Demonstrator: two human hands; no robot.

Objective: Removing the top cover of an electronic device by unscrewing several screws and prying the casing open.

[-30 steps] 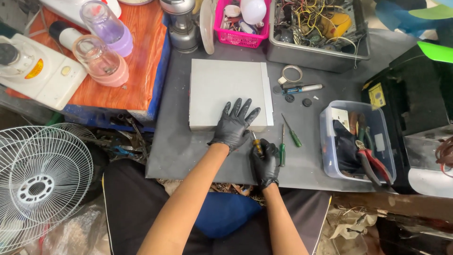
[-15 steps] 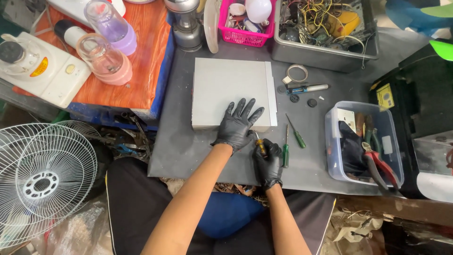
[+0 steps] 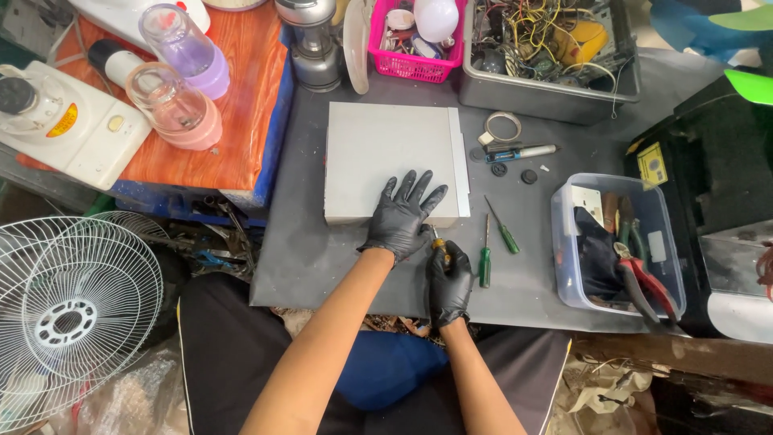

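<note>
Matt grey metal panel (image 3: 386,157); glossy black rubber gloves on both hands; clear plastic tub (image 3: 616,242); matt dark benchtop (image 3: 314,258).

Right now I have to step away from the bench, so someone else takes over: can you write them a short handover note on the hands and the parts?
Left hand: gloved, pressed flat on the near edge of the flat grey metal case, steadying it.
Right hand: gloved, closed around a yellow-handled screwdriver whose tip points at the case's near edge.
Case lies flat on the dark grey table, cover on.
Two green-handled screwdrivers lie just right of the hands; a clear tool tub with red pliers sits further right.
Done: no loose screws or removed panel visible.
Left: the near edge is being worked; the case looks closed.
</note>
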